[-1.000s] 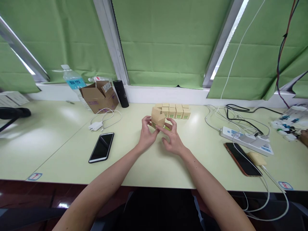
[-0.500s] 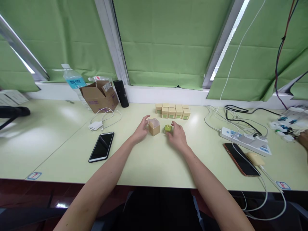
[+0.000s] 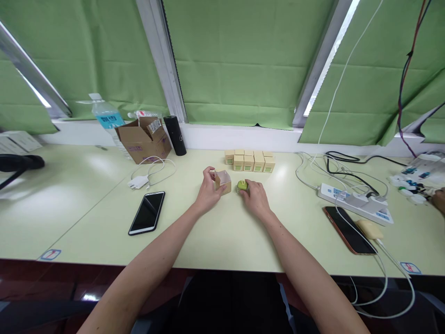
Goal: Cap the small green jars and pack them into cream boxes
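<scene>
My left hand (image 3: 208, 191) is closed around a small open cardboard box (image 3: 225, 185), its thumb across the near side and its fingers at the left side. The box stands on the table with its top open and a pale inside showing. Just to its right, my right hand (image 3: 256, 198) has its thumb and fingers about a small green-topped jar (image 3: 242, 185) with a clear-looking lower part. The jar rests on the table, apart from the box. Behind both, several small closed cardboard boxes (image 3: 248, 162) are grouped in rows.
A phone (image 3: 147, 212), a white charger (image 3: 138, 182), a larger carton (image 3: 146, 144) and a black bottle (image 3: 175, 135) lie to the left. On the right are a power strip (image 3: 354, 204), another phone (image 3: 347, 229) and cables. Part of another person's hand (image 3: 438, 200) shows at the right edge.
My left hand has moved right and closed on the small open box. My right hand's fingers have drawn in around the green-topped jar.
</scene>
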A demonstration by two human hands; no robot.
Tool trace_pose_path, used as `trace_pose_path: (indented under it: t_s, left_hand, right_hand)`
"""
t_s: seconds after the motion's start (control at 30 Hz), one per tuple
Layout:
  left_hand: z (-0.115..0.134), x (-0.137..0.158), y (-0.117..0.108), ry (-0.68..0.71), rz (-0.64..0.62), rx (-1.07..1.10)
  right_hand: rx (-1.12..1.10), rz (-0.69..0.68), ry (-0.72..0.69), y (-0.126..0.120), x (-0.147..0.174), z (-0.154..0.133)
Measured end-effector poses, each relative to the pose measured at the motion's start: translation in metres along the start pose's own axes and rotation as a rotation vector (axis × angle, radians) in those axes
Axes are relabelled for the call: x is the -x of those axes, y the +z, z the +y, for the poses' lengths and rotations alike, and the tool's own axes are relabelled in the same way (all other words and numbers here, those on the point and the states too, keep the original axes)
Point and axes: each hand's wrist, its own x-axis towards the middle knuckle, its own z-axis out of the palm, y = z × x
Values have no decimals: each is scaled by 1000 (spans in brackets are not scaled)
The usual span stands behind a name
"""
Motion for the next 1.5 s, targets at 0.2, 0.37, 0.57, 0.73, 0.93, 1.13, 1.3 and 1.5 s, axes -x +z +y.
trace_pose_path:
  t_s: [0.2,0.37,0.57,0.73,0.93,1.13,1.3,1.5]
  left_hand:
    - [-3,1,0,185,-66,-80]
    - [0,4,1,237,-83,-144]
    - [13,11,2,295,-148,-87]
    - [29,17,3,225,-256,21]
    - [35,18,3,137,-229,40]
    - [32,16,3,167,-181,78]
    - [32,16,6,104,-135,121]
    - [31,17,9,81,-142,146]
  right_hand:
    - [-85,53,35,0,-1,6]
    - [-304,288,50,-8,-8,9]
    - [-492,553,-242,-14,0,-12]
    - [-440,340,-433,-11,15,-31]
    - [-236,117,-242,-24,16,-31]
    - [-246,163,-239,-34,10,-24]
    - [-249,162,-272,-33,11,-24]
    - [-180,124,-251,-33,11,-21]
